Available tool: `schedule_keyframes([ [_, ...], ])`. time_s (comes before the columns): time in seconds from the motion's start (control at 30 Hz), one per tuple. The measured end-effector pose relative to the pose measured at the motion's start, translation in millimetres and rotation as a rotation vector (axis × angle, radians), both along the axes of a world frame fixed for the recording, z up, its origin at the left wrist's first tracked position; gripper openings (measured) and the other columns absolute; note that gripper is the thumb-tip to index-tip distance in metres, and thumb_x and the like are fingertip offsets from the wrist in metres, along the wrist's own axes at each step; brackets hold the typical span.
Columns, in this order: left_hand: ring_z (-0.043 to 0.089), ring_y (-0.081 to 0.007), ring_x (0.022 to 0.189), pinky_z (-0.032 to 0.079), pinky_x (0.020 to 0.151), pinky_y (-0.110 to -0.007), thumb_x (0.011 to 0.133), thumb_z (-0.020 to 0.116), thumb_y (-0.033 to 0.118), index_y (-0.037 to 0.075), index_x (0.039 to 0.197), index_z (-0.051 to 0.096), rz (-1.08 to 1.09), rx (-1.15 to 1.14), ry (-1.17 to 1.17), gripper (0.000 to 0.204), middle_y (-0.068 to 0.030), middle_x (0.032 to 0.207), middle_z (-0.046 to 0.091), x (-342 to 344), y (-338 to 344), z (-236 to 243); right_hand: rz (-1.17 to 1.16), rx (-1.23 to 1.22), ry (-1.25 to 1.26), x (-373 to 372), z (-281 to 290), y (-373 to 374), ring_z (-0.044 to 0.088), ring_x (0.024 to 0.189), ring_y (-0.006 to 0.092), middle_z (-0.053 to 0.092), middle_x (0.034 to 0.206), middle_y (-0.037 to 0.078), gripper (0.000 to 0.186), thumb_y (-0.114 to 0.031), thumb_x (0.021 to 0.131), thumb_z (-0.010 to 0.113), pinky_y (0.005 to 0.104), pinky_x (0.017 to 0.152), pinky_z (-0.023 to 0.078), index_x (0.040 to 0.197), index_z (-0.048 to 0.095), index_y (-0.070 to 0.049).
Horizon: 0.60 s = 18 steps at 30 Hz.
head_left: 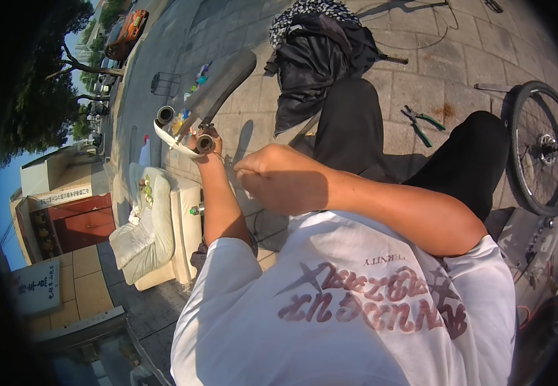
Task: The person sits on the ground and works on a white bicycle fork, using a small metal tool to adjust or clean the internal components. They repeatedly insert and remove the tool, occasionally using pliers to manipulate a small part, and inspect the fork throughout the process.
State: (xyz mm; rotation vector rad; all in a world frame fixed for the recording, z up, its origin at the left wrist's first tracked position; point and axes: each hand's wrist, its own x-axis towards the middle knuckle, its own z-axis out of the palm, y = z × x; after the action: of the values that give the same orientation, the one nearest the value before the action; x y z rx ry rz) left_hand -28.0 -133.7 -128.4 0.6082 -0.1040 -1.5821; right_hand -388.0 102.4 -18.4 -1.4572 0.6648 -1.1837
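Note:
My left hand grips a white and dark bicycle part, which looks like a piece of frame. Two round open tube ends show on it, and a long dark curved piece reaches up and away from it. My fingers are partly hidden behind the nearer tube end. To the right of that part, apart from it, my right hand is closed in a fist with the thumb side facing left. Whatever its fingers hold is too small or hidden to name.
Green-handled pliers lie on the paving beyond my knees. A bicycle wheel is at the right, with a wrench-like tool beside it. A black bag sits ahead. At left stands a pale cushioned armchair.

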Motion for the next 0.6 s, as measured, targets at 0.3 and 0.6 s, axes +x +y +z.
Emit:
schedule_keyframes([
  [0.3, 0.061, -0.0189, 0.060, 0.059, 0.057, -0.029, 0.100, 0.057, 0.023, 0.005, 0.089, 0.060, 0.093, -0.202, -0.062, 0.021, -0.0056, 0.069, 0.058, -21, -4, 22, 0.059, 0.507, -0.234, -7, 10, 8, 0.049, 0.055, 0.0082, 0.056, 0.063, 0.001, 0.028, -0.021, 0.101, 0.055, 0.0293, 0.052, 0.043, 0.093, 0.070, 0.000],
  [0.6, 0.063, -0.0164, 0.057, 0.056, 0.057, -0.032, 0.097, 0.059, 0.014, 0.009, 0.077, 0.053, 0.050, -0.069, 0.375, 0.022, -0.0024, 0.064, 0.057, -46, -26, 37, -0.046, 0.186, 0.046, -40, 37, 1, 0.052, 0.052, 0.0201, 0.056, 0.061, 0.011, 0.024, -0.015, 0.099, 0.054, 0.0360, 0.054, 0.044, 0.085, 0.063, 0.003],
])
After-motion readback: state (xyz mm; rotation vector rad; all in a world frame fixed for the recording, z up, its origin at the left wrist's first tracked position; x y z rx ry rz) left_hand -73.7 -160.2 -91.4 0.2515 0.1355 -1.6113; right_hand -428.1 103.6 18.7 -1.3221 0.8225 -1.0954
